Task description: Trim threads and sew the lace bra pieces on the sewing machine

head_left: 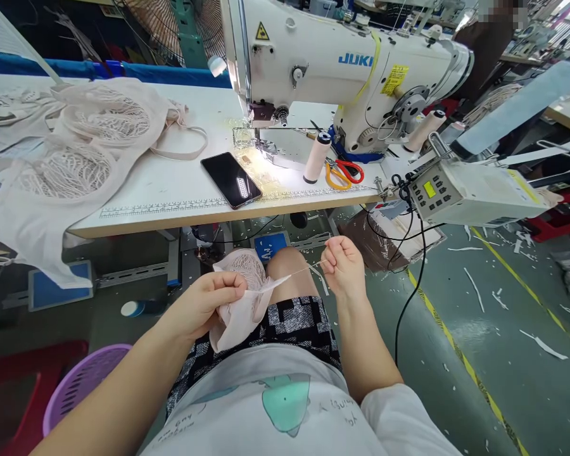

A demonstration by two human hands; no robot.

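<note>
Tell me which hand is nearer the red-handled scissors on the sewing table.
Right. The right hand is raised below the table edge, almost under the scissors, pinching a thread. The left hand sits lower and further left, gripping the pale lace piece over the lap.

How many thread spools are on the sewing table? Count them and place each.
2. One thread spool stands upright beside the scissors, in front of the sewing machine. The other spool leans at the machine's right end. More may be hidden behind the machine.
</note>
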